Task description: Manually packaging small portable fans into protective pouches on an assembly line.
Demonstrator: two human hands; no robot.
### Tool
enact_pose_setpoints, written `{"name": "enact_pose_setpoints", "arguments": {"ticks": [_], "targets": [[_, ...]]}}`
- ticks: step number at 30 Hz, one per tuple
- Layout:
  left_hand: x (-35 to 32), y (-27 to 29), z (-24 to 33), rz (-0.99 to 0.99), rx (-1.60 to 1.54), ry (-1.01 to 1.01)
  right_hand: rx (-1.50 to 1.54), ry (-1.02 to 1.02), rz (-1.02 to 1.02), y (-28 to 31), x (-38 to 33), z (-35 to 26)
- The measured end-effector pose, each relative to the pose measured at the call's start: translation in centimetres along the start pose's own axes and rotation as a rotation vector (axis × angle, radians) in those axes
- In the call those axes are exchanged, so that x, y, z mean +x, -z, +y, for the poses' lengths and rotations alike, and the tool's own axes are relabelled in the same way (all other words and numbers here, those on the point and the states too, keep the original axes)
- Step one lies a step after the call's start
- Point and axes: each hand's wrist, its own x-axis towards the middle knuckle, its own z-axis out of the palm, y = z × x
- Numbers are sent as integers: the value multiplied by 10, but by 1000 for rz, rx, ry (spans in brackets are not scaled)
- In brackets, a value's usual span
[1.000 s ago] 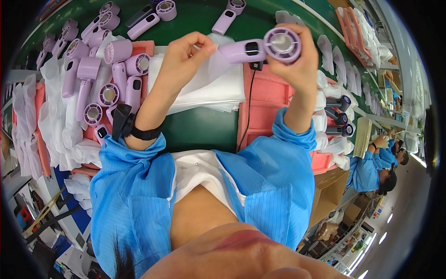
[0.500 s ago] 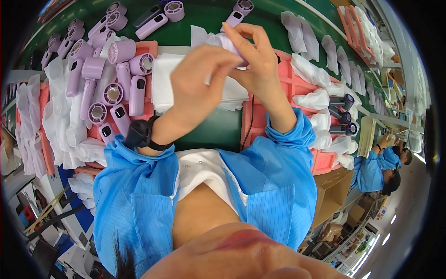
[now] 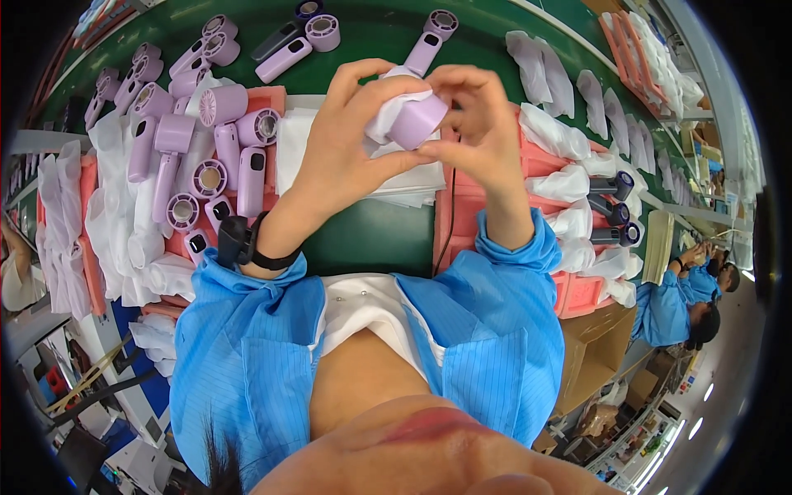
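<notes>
- The green conveyor table (image 3: 388,33) runs across the top of the view, with the person's blue-sleeved forearms rising over it from the lower edge
- A pile of lilac plastic handheld fans (image 3: 194,153) lies to the person's left on white foam sleeves and a pink tray, well apart from the hands
- A stack of flat white foam sheets (image 3: 293,153) sits under and just behind the hands, with pink moulded trays (image 3: 487,206) beside it on the right and a thin black cable (image 3: 450,214) hanging down between them
- Three dark grey handheld fans (image 3: 612,210) lie among white wrapped bundles further to the right
- The left hand (image 3: 342,157) is curled around from the left, thumb below and fingers above, holding the white foam wrap about the fan
- The right hand (image 3: 487,136) pinches the same bundle from the right, fingers narrow and bent in close
- The small lilac handheld fan with white foam wrap (image 3: 410,120) is held up between both hands above the sheets; its round body tilts, long axis slanting from lower right to upper left, and both hands touch it, neither clearly nearer
</notes>
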Motion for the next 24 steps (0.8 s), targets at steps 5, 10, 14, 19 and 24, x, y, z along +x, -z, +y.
{"name": "enact_pose_setpoints", "arguments": {"ticks": [5,10,14,19,24], "targets": [[-2,9,-1,-132,-772,71,-189,166,-292,11,7,11],[-1,7,-7,231,-413,42,-612,288,-166,9,5,23],[-7,0,-4,324,-371,130,-868,162,96,-8,2,22],[-12,2,-3,314,-60,-58,-901,83,137,-16,-1,20],[-5,19,-8,337,-75,147,-386,-142,-29,-15,-9,8]]}}
